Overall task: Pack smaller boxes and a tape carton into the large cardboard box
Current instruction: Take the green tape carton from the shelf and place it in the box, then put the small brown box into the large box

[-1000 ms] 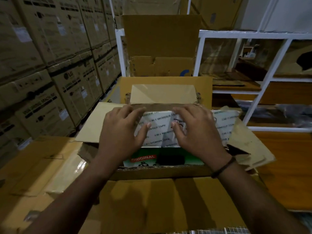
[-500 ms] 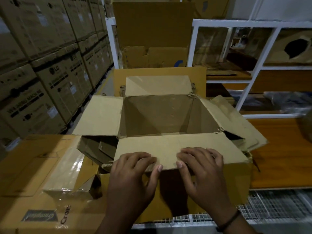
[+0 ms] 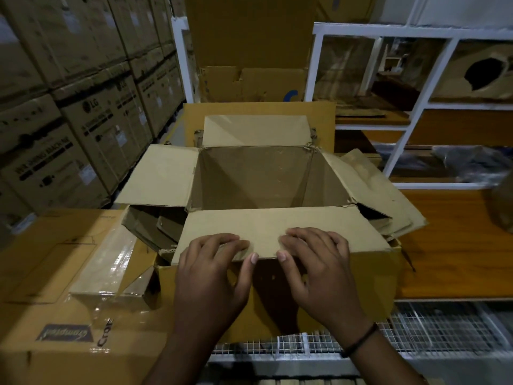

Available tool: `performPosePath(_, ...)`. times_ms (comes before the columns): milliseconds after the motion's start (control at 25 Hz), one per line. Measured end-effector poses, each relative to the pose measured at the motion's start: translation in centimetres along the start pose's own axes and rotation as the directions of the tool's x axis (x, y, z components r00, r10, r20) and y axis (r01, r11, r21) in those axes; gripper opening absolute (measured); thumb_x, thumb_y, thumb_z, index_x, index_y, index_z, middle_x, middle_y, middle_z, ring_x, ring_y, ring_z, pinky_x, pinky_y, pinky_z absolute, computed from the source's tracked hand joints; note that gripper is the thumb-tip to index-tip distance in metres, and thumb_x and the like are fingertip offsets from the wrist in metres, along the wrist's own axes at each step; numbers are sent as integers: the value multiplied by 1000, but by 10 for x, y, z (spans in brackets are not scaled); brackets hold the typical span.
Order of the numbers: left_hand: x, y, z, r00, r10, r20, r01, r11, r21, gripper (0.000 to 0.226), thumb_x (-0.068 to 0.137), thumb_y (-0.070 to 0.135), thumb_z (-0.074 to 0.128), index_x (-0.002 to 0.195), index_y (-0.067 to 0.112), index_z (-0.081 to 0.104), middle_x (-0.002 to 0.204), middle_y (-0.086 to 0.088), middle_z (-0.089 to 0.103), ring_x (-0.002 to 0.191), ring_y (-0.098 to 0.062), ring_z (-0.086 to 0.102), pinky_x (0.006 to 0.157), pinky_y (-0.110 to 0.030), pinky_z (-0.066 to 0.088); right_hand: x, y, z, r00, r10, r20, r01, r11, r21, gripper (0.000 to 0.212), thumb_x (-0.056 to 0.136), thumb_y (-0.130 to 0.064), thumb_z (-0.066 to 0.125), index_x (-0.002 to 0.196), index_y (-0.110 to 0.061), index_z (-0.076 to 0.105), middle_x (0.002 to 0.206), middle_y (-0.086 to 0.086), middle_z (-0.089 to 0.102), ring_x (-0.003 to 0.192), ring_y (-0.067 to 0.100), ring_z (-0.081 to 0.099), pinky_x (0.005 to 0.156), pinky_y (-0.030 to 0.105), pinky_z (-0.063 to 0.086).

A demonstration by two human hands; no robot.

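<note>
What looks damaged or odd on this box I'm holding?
The large cardboard box is worn: its far corners are torn ragged and the right flap is creased. Your left hand and right hand grip the near flap. A cardboard sheet on the shelf has a ragged hole.

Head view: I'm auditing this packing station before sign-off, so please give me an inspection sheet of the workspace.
Surface: orange-brown wooden shelf board, wire mesh rack in front.
Job's things: large open brown cardboard box; floor hidden by near flap; no smaller boxes visible.
Clutter: tape-wrapped flat carton at left; loose cardboard pieces beside box.
Hands: left hand and right hand both grip the near flap.
Cables: nothing seen.
Surroundings: stacked printed cartons left; white metal shelving right.
</note>
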State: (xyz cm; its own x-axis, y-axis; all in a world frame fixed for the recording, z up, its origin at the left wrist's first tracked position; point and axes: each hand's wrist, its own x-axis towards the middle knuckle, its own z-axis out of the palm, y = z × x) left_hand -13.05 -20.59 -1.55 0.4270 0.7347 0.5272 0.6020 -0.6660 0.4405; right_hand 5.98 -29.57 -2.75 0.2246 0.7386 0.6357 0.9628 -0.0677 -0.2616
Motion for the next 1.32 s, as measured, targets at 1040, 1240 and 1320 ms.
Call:
performPosePath(1040,-25,248,105,938,333,93,-301,920,-250,29,95,51,62,113,31,73,113,14,66,111,-13,56,90,-40,48,-113,170,-177,940,283,-187,-296,954,-41,32,101,-45,55,120,-25,70,134,-6,63,129,16,54,111,48,32)
performPosePath(1240,-39,313,155,877,448,174,-364,856,-368,28,99,54,59,114,34,71,111,16,64,109,-13,56,89,-42,49,-164,222,-227,894,390,-221,-427,891,-153,35,101,-47,53,122,-24,69,137,-4,62,130,17,53,113,46,30)
performPosePath(1320,-45,335,172,852,479,213,-365,833,-415,27,100,52,62,116,33,71,113,14,64,108,-15,57,89,-45,50,-182,239,-240,869,436,-235,-479,860,-174,38,102,-48,50,124,-24,68,138,-3,61,130,19,53,113,46,30)
